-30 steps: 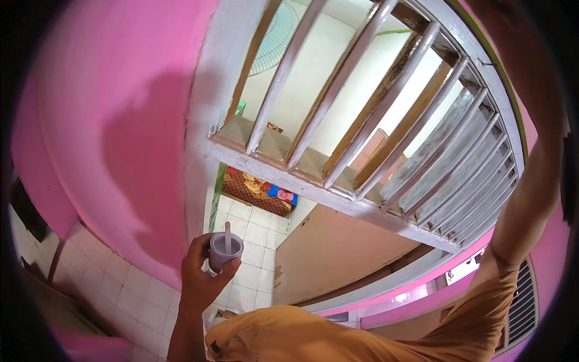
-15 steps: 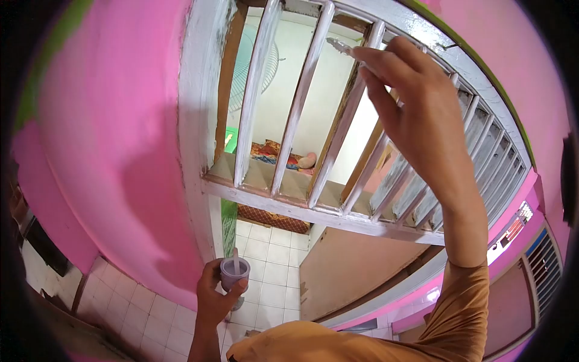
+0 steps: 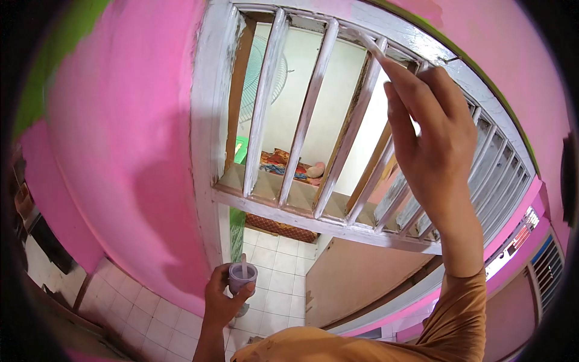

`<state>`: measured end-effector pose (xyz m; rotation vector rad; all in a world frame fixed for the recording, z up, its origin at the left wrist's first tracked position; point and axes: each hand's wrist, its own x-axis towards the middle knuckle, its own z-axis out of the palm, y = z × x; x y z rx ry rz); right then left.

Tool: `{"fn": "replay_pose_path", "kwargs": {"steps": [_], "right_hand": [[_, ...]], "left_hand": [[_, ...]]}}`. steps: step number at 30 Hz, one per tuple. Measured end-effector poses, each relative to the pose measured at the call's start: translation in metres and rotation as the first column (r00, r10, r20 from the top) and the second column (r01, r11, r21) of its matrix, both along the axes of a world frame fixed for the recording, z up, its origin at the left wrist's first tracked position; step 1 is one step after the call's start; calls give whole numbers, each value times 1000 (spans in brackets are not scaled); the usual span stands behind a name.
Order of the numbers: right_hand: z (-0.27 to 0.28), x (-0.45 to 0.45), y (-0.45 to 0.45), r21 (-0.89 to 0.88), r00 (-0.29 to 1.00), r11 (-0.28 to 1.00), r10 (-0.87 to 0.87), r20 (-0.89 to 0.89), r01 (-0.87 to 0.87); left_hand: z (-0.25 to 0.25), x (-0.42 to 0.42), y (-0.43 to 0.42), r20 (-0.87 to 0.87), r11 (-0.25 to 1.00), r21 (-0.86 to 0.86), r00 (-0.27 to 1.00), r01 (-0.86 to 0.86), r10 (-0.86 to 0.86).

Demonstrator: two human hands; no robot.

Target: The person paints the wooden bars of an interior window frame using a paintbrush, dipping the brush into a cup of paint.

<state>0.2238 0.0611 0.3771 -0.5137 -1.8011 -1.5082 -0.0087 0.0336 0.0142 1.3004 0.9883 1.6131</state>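
My right hand [image 3: 431, 114] is raised to the window grille, pinching a thin paintbrush [image 3: 375, 50]. The brush's tip lies at the top of a vertical slat [image 3: 368, 90], near the upper frame rail [image 3: 416, 37]; whether it touches is hard to tell. Several slats show streaky whitish-grey paint over brown wood. Low down, my left hand [image 3: 224, 298] grips a small greyish-purple cup [image 3: 243, 283]. A flat pale stick [image 3: 243, 265] stands upright inside the cup.
To the left is a pink wall [image 3: 139, 151]. Through the grille appear a fan [image 3: 265, 78] and bedding [image 3: 280, 160]. Below are a brown door panel [image 3: 356, 277] and white floor tiles [image 3: 274, 289].
My right hand has shifted slightly right and down in the view, with the brush now angled up to the slat's top. The left hand still holds the cup.
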Motion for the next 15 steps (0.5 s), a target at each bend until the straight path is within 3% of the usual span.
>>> {"fn": "replay_pose_path", "kwargs": {"steps": [4,6,8,10,11,12,14,15], "right_hand": [[-27,7,-15,-76,971,985,139,-195,-156],[-46,11,-25,-249,867,923,148,-475,-294],[-69,19,-23,-261,807,902,143,-573,-345],[-94,22,-13,-198,532,683,321,-784,-703],[-102,22,-13,-168,427,582,342,-837,-795],[-107,21,-18,-157,412,577,343,-844,-802],[-116,19,-29,-36,80,353,110,-991,-935],[-122,21,-28,-9,30,286,72,-997,-958]], "left_hand": [[5,2,0,-42,1000,10,999,3,-3],[9,3,-1,-89,1000,19,996,-10,11],[8,3,-1,-87,1000,0,996,2,-2],[7,3,-3,-92,1000,-27,996,12,-14],[7,3,-4,-97,999,-42,995,26,-30],[7,3,-5,-101,998,-56,994,37,-42],[1,1,-6,-112,996,-81,992,44,-53],[2,3,-7,-90,996,-85,995,39,-47]]}}
